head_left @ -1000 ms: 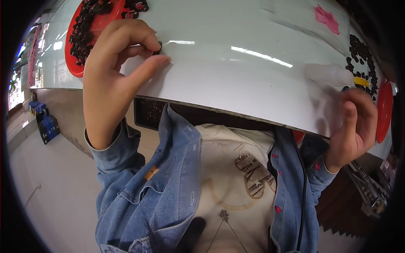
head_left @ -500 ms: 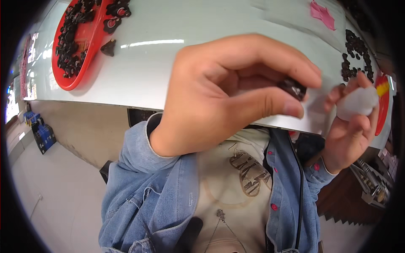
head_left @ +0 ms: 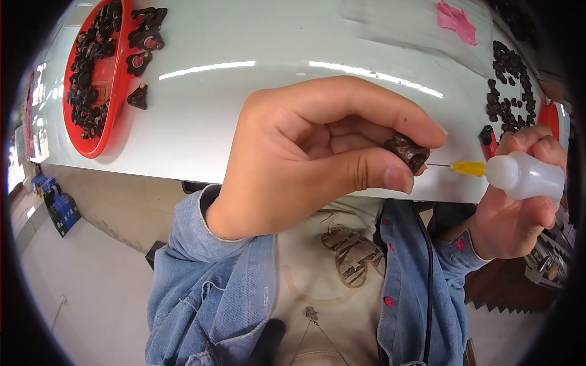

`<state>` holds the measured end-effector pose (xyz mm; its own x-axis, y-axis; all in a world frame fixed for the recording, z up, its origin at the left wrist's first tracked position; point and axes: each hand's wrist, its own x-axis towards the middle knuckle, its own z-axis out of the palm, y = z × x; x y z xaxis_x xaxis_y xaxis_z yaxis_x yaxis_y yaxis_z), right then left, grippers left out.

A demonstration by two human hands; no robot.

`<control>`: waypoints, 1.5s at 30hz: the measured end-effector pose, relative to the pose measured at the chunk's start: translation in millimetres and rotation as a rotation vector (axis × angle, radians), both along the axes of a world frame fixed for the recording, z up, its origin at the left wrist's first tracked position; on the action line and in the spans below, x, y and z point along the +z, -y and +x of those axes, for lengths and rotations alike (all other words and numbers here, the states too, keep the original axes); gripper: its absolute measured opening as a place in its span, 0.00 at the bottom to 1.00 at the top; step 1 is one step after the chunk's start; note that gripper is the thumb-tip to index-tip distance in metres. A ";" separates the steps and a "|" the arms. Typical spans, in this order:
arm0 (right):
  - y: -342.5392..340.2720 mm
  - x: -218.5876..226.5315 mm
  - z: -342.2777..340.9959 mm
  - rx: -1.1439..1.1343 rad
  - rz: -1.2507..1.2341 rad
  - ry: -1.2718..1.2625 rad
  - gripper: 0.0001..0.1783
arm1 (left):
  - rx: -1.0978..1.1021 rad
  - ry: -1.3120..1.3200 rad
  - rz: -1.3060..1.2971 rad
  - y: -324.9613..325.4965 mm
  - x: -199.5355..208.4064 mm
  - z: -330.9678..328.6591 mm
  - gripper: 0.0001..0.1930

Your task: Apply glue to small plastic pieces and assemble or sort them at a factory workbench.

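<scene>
My left hand [head_left: 317, 152] pinches a small dark brown part [head_left: 406, 150] between thumb and fingertips, raised close to the camera above the white table's [head_left: 244, 91] front edge. My right hand [head_left: 519, 207] grips a small white squeeze bottle [head_left: 528, 175] with a yellow hub and a thin metal needle [head_left: 467, 168]. The needle tip points left and reaches the dark part. A red-capped small item [head_left: 488, 141] lies on the table just behind the bottle.
A red tray [head_left: 91, 79] full of dark parts sits at the table's far left, with three loose ones [head_left: 143, 49] beside it. Several more dark parts [head_left: 510, 79] lie at the right, next to another red dish [head_left: 549, 116]. A pink scrap [head_left: 456, 18] lies at the back.
My left hand came from the red tray to the middle with a dark part in it. My right hand raised the bottle and brought its needle to the part.
</scene>
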<state>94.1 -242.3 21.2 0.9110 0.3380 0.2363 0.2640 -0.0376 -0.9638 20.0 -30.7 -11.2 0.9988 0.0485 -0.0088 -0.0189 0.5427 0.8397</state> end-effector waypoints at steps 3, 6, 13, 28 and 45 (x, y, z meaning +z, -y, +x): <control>4.4 0.6 -0.6 0.102 -0.050 0.089 0.31 | -0.002 -0.030 -0.006 0.4 1.1 -0.1 0.13; 7.6 4.4 -0.8 0.194 -0.095 0.160 0.31 | 0.001 -0.062 -0.017 0.5 -0.6 0.6 0.13; 18.5 8.2 -4.6 0.132 -0.010 0.161 0.33 | -0.014 0.007 0.057 1.1 -0.4 0.7 0.12; -19.0 -13.9 1.7 0.047 -0.291 0.071 0.26 | 0.004 -0.083 0.087 3.3 3.8 -1.0 0.13; 32.2 -16.2 80.7 -0.156 -0.974 0.558 0.17 | -0.141 -0.037 0.035 -4.8 -0.5 -2.8 0.12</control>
<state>174.8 -274.5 5.0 0.8089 0.4924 0.3213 0.5747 -0.7777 -0.2549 17.2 -25.9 -11.6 0.9948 -0.0910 -0.0464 0.0865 0.5080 0.8570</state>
